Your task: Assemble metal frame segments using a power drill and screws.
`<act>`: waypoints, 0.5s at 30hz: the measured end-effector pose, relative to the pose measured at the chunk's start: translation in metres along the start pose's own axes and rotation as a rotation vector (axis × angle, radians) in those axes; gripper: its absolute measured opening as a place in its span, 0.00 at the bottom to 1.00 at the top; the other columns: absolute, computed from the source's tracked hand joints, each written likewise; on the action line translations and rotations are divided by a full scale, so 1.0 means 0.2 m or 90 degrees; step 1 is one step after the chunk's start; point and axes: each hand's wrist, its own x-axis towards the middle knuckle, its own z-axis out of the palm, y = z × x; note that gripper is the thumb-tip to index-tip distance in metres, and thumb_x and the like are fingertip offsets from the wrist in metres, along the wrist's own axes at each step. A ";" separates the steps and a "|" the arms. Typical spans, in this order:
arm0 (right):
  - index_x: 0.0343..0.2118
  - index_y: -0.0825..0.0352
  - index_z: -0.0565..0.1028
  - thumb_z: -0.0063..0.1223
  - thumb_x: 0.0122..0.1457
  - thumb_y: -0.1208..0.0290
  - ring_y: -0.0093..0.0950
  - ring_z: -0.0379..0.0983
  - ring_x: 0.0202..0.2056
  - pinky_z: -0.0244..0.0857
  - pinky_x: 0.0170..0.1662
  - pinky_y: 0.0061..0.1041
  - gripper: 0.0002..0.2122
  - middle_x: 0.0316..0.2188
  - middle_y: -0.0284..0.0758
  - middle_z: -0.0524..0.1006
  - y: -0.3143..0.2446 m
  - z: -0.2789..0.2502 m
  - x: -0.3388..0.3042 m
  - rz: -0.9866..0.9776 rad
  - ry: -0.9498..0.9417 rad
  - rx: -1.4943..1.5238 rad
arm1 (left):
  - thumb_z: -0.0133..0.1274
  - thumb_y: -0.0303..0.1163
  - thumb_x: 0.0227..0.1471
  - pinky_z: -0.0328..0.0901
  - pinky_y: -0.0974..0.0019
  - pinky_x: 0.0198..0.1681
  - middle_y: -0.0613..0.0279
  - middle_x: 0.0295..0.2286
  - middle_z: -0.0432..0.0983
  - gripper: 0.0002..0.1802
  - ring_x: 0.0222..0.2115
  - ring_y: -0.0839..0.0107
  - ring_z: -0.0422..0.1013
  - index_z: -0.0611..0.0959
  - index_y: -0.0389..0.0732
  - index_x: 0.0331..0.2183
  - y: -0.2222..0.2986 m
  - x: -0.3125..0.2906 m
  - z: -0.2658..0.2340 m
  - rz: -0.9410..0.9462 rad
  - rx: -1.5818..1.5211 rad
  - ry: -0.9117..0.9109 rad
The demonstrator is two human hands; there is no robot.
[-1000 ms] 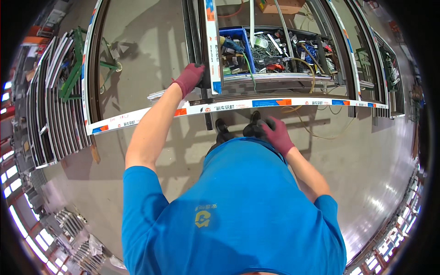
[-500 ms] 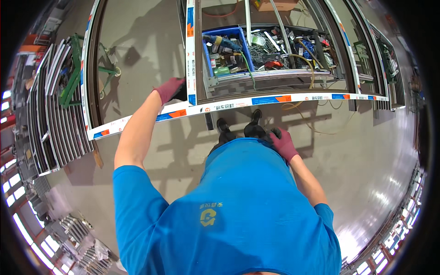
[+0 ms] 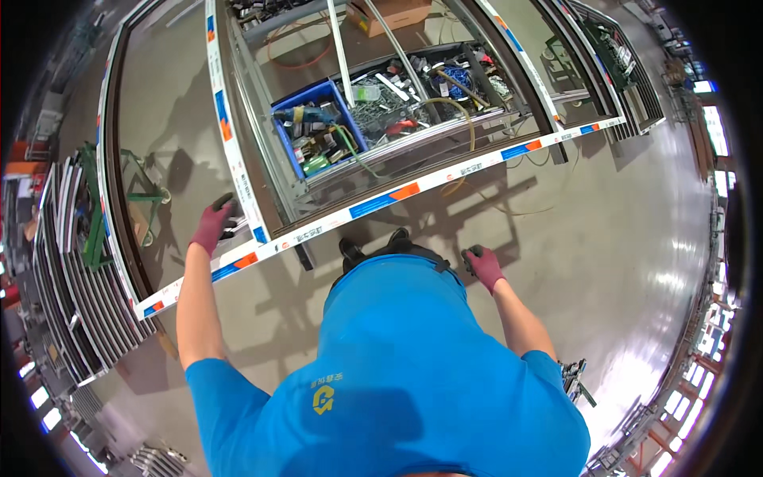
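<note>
My left hand (image 3: 213,225), in a maroon glove with dark fingers, is held over the left opening of a large window frame (image 3: 318,228). Its fingers are spread beside the frame's upright bar (image 3: 230,151), close to the corner where that bar meets the near rail. I see nothing held in it. At my right side, away from the frame, hangs my right hand (image 3: 483,266) in a matching glove. Its fingers curl loosely, and no object shows in them. Dark frame profiles carry white, blue and orange protective tape.
Beneath the frame are a blue bin (image 3: 318,131) of tools and a tray of metal hardware (image 3: 389,99). A cardboard box (image 3: 393,16) lies at the back. Stacked metal profiles (image 3: 71,302) and a green stand (image 3: 95,215) are at left. A yellow hose (image 3: 509,210) crosses the floor.
The view has turned, so the frame now slants and sits farther left. My left hand has come off the upright bar, its fingers now spread. My right hand has moved out from my hip.
</note>
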 end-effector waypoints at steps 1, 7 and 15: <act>0.35 0.66 0.80 0.58 0.64 0.64 0.21 0.73 0.23 0.66 0.27 0.24 0.09 0.25 0.31 0.79 0.09 -0.05 0.05 -0.001 -0.001 0.002 | 0.53 0.41 0.64 0.70 0.69 0.32 0.64 0.33 0.82 0.21 0.29 0.75 0.76 0.82 0.46 0.56 0.03 -0.02 -0.02 0.032 -0.004 0.086; 0.36 0.66 0.81 0.61 0.60 0.65 0.23 0.74 0.23 0.68 0.27 0.26 0.09 0.25 0.30 0.79 0.30 -0.23 0.32 0.063 -0.005 0.046 | 0.56 0.36 0.64 0.68 0.74 0.32 0.65 0.34 0.84 0.18 0.29 0.78 0.77 0.83 0.38 0.52 0.39 -0.15 0.10 0.344 -0.065 0.367; 0.31 0.71 0.77 0.63 0.57 0.61 0.28 0.74 0.25 0.67 0.31 0.31 0.14 0.23 0.40 0.78 -0.11 -0.23 0.46 -0.032 -0.017 -0.092 | 0.56 0.45 0.62 0.73 0.63 0.41 0.63 0.40 0.82 0.23 0.38 0.70 0.79 0.81 0.43 0.54 0.71 0.47 1.41 0.114 -0.205 -0.150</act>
